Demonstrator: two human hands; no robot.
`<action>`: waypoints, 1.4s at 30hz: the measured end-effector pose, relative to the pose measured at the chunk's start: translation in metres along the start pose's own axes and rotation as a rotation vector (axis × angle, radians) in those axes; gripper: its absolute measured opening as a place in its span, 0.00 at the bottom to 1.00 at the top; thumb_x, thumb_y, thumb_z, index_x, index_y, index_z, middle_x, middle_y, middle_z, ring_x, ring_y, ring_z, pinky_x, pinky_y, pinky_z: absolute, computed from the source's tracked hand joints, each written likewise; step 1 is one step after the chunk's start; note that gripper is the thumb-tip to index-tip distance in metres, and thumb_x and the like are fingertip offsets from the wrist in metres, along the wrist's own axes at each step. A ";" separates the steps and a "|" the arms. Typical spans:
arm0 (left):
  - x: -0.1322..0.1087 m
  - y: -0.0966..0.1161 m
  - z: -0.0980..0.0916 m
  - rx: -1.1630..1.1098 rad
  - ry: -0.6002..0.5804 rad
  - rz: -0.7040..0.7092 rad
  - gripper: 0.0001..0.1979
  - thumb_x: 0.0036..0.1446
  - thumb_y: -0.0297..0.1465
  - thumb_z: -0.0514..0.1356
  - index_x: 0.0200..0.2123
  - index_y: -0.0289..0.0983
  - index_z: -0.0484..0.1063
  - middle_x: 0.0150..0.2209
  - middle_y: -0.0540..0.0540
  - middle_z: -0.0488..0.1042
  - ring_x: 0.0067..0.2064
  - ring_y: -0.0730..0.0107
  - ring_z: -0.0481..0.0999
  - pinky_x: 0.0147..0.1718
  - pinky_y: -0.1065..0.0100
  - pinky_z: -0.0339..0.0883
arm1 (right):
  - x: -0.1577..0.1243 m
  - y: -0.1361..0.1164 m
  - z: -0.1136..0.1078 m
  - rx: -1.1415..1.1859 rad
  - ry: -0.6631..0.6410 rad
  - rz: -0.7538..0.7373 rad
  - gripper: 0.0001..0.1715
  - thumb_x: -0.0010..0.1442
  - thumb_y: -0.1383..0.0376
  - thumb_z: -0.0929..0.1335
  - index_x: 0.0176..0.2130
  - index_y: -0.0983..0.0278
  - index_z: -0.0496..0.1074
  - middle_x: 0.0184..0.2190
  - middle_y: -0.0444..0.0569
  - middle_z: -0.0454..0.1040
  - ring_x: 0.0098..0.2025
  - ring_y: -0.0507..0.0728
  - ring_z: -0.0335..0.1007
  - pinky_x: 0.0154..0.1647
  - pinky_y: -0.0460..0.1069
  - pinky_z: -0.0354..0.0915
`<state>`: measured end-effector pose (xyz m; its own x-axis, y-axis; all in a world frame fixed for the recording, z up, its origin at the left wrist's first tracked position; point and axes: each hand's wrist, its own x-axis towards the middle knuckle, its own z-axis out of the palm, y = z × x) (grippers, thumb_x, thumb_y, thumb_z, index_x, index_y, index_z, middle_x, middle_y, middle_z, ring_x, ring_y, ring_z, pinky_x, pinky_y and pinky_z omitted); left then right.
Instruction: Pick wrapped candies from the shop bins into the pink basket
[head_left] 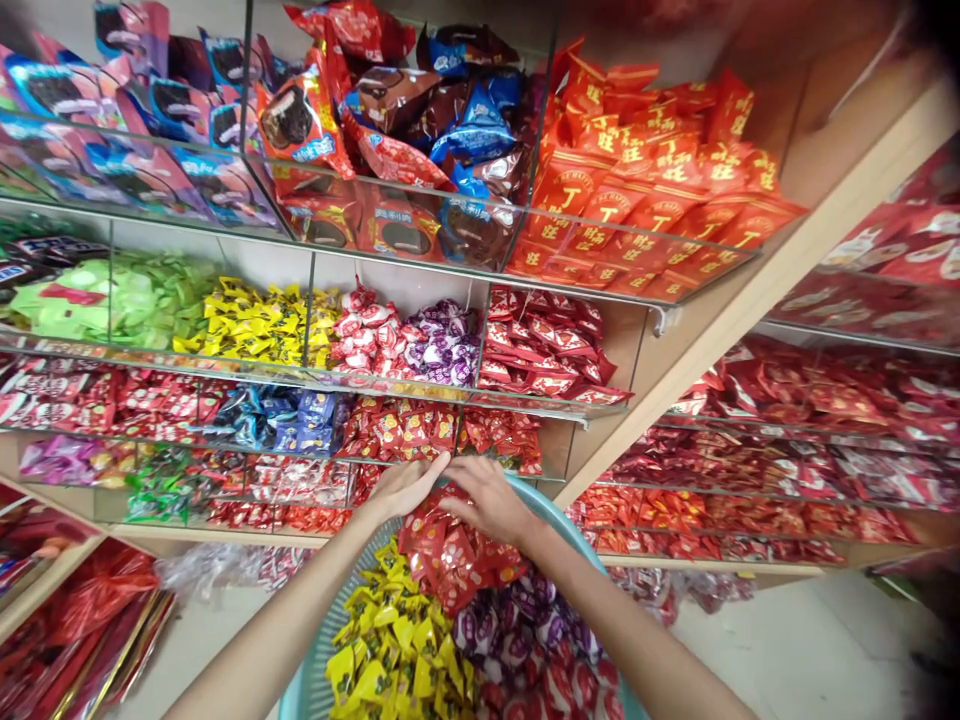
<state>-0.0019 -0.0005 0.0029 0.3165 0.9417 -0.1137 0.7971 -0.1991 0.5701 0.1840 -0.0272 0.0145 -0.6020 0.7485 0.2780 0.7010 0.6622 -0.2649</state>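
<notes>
A light blue plastic basket [556, 519] sits below me, filled with piles of red candies [450, 560], yellow candies [390, 640] and purple candies [517, 630]. My left hand [405, 485] and my right hand [487, 500] rest together on the far side of the red candy pile, fingertips touching near the basket's far rim. Both hands lie palm down with fingers together and curved over the red wrappers; what they hold underneath is hidden. Just beyond the fingertips is a shelf bin of red candies [405, 430].
Tiered clear-fronted shelves [450, 395] hold green, yellow, red-white, purple, blue and red sweets; upper bins hold larger snack packs [390, 110] and red packets [645, 170]. A wooden divider [750, 290] separates a second rack of red sweets at right. The pale floor [795, 640] shows at lower right.
</notes>
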 end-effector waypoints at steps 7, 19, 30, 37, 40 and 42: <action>-0.003 0.005 -0.002 0.044 0.005 -0.017 0.31 0.53 0.53 0.33 0.16 0.40 0.61 0.16 0.48 0.64 0.22 0.63 0.67 0.23 0.67 0.52 | 0.010 0.102 -0.010 -0.196 -0.266 0.943 0.24 0.56 0.59 0.63 0.49 0.69 0.60 0.41 0.62 0.70 0.45 0.62 0.67 0.40 0.53 0.60; -0.002 0.002 0.000 0.025 -0.017 -0.038 0.29 0.53 0.53 0.34 0.22 0.40 0.63 0.21 0.47 0.70 0.28 0.60 0.71 0.27 0.66 0.55 | 0.016 0.127 -0.002 -0.154 -0.376 0.942 0.34 0.43 0.69 0.70 0.50 0.73 0.60 0.40 0.65 0.70 0.43 0.64 0.68 0.36 0.51 0.62; -0.002 0.003 0.002 0.026 -0.021 -0.026 0.29 0.53 0.53 0.34 0.22 0.39 0.61 0.21 0.47 0.68 0.28 0.60 0.71 0.28 0.66 0.56 | 0.047 0.095 0.012 -0.180 -0.030 0.124 0.25 0.57 0.66 0.61 0.55 0.62 0.57 0.52 0.51 0.64 0.54 0.60 0.54 0.54 0.55 0.49; -0.001 0.000 0.003 0.060 0.002 -0.025 0.28 0.54 0.52 0.34 0.20 0.39 0.59 0.18 0.49 0.65 0.25 0.63 0.69 0.25 0.68 0.54 | 0.047 0.115 0.042 -0.166 -0.201 0.217 0.38 0.48 0.74 0.66 0.57 0.65 0.53 0.58 0.54 0.55 0.57 0.61 0.51 0.55 0.56 0.50; -0.001 0.000 0.004 0.061 0.002 -0.025 0.28 0.54 0.53 0.33 0.20 0.39 0.58 0.18 0.49 0.64 0.25 0.63 0.69 0.24 0.68 0.53 | 0.049 0.118 0.042 -0.130 -0.179 0.210 0.34 0.49 0.73 0.65 0.56 0.65 0.56 0.56 0.55 0.56 0.56 0.61 0.52 0.55 0.55 0.51; -0.001 0.000 0.004 0.056 0.002 -0.023 0.28 0.54 0.53 0.33 0.20 0.39 0.58 0.19 0.49 0.65 0.25 0.62 0.69 0.25 0.68 0.54 | 0.049 0.117 0.040 -0.114 -0.163 0.200 0.32 0.50 0.72 0.65 0.54 0.65 0.57 0.55 0.55 0.58 0.55 0.59 0.53 0.54 0.53 0.52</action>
<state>-0.0006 -0.0023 -0.0002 0.2969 0.9468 -0.1240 0.8316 -0.1925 0.5209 0.2215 0.0881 -0.0395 -0.4942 0.8660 0.0764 0.8451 0.4992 -0.1915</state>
